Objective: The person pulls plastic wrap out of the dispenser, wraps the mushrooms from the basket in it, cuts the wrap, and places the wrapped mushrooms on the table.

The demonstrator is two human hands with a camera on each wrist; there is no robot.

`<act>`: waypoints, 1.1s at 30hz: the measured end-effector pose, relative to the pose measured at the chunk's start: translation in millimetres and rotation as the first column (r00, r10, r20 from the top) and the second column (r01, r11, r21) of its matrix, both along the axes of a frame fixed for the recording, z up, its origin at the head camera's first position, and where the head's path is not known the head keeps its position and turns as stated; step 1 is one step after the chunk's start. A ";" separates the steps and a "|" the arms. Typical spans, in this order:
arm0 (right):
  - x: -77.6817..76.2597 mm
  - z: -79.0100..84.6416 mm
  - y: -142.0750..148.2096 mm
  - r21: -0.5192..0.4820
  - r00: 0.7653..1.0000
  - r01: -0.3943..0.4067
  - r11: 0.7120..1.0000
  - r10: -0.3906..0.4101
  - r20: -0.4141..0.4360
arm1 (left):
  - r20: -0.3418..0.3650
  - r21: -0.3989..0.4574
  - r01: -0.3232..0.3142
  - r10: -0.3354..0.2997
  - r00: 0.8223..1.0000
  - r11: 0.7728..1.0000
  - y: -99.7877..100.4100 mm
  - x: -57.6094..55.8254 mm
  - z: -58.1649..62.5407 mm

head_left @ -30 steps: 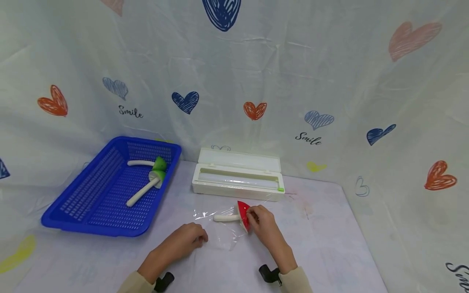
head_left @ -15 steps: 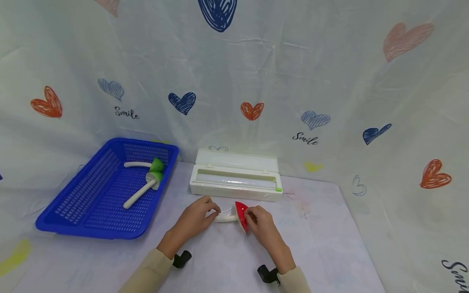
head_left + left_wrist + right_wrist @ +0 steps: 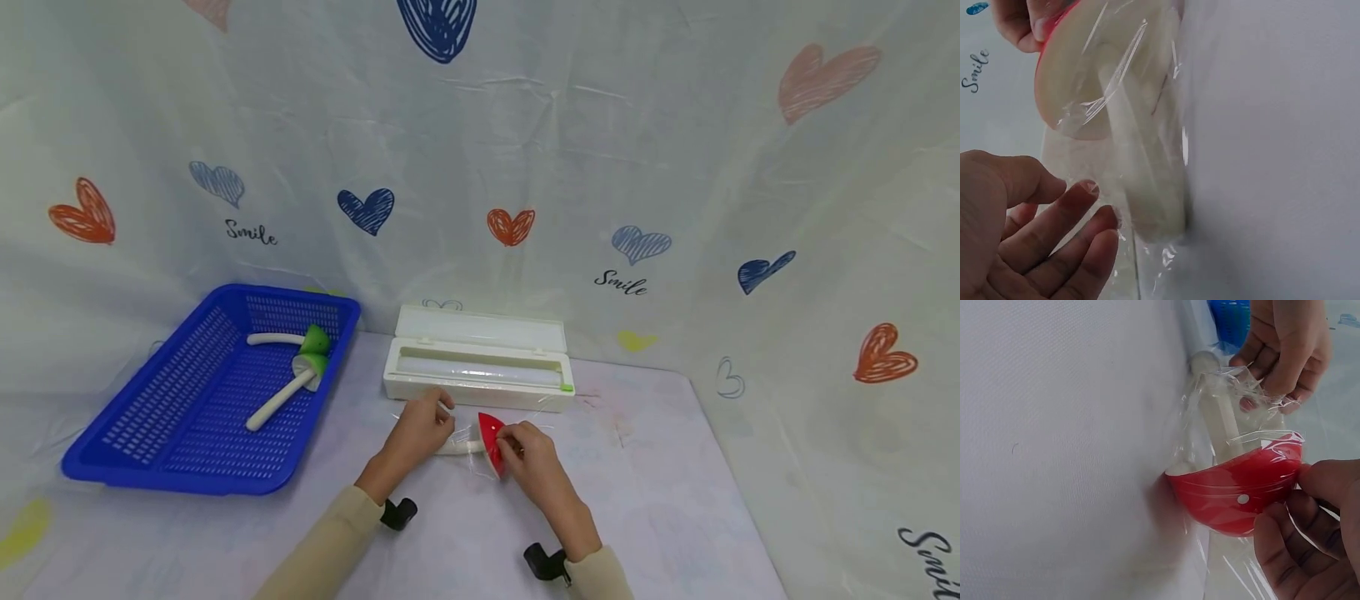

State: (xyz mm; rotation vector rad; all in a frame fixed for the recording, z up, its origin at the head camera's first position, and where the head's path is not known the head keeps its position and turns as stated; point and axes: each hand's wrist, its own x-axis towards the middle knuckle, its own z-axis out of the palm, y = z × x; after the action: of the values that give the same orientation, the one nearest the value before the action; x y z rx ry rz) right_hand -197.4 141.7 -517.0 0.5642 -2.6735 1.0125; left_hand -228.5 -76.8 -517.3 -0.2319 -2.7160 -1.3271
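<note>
A toy mushroom with a red white-dotted cap (image 3: 491, 446) and a pale stem (image 3: 1141, 156) lies on its side, with clear plastic wrap (image 3: 1235, 419) draped around it. My right hand (image 3: 536, 458) pinches the red cap through the wrap, thumb on one side and fingers on the other. Beside the stem's end is my left hand (image 3: 422, 429). Its bent fingertips (image 3: 1088, 190) touch the wrap, while the thumb stands slightly apart from them in the left wrist view. The left hand hides the end of the stem in the head view.
Behind the hands stands a white wrap dispenser box (image 3: 480, 392), lid raised, with a roll (image 3: 480, 369) inside. To the left, a blue basket (image 3: 180, 483) holds two green-capped toy mushrooms (image 3: 309, 367). A heart-printed curtain (image 3: 450, 142) borders the table (image 3: 652, 500).
My left hand has moved forward and right, from the table in front of the wrap to the stem's end, bringing the wrap's near edge up over the stem. The right hand keeps its pinch on the cap.
</note>
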 end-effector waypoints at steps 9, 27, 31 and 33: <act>0.5 -7.3 0.8 -0.040 0.996 0.011 0.999 -0.015 -0.085 | 0.099 -0.135 0.219 -0.207 0.973 0.966 -2.3 13.7 -14.0; -2.4 -20.6 17.2 0.060 0.977 -0.062 0.996 0.073 -0.200 | -0.108 -0.181 0.206 -0.227 0.968 0.962 -13.7 13.3 -17.5; -5.9 -20.4 17.5 0.075 0.969 -0.065 0.995 0.080 -0.232 | -0.147 -0.127 0.232 -0.249 0.957 0.964 -16.5 12.2 -11.3; -6.9 -18.0 16.2 0.088 0.974 -0.063 0.994 0.080 -0.210 | -0.190 -0.129 0.245 -0.267 0.945 0.961 -17.1 12.3 -9.1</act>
State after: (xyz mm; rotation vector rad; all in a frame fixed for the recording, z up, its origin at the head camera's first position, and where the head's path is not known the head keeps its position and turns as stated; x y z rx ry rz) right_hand -204.4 157.9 -535.0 0.7459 -2.5285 0.8123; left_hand -216.2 -93.9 -526.4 -0.7143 -2.6465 -1.1420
